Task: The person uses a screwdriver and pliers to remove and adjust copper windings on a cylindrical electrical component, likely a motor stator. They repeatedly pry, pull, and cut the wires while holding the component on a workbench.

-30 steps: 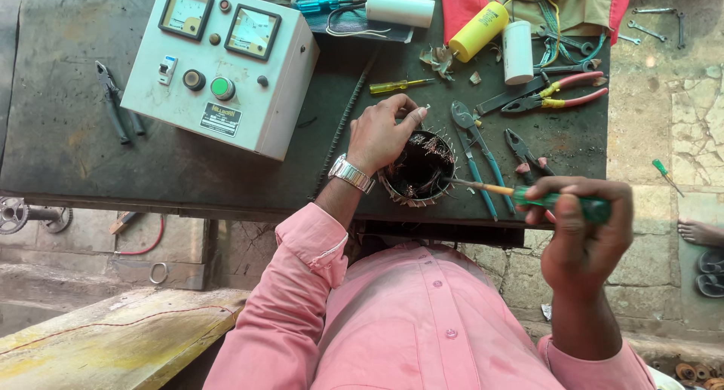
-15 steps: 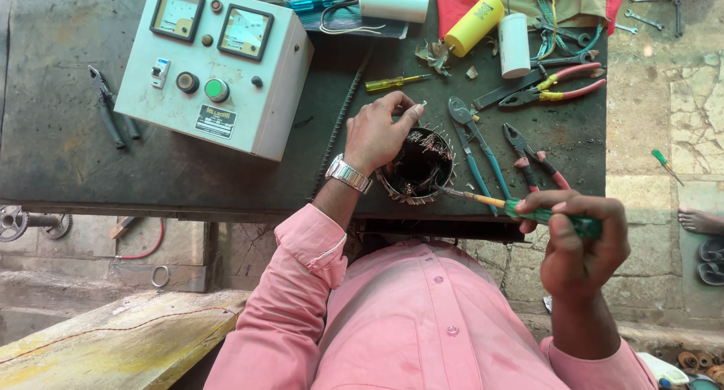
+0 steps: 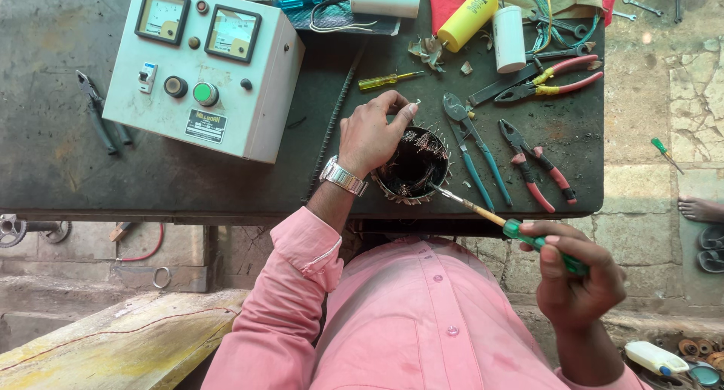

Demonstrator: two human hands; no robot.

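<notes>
1. Head view: a dark table [image 3: 68,156] carries the work; the person in a pink shirt [image 3: 422,322] sits at its near edge.
2. Left hand [image 3: 373,133], a watch [image 3: 343,176] on the wrist, grips the far rim of the stator [image 3: 413,167], fingers curled over it.
3. Stator sits at the near edge of the table, about midway along, with dark windings showing inside.
4. Right hand [image 3: 577,277], off the table's near right corner, is closed around the green handle of a screwdriver [image 3: 490,218]; its tip touches the stator's right rim.
5. Blue pliers [image 3: 471,145] and red pliers [image 3: 539,167] lie just right of the stator.
6. Meter box [image 3: 204,66] stands toward the far left.
</notes>
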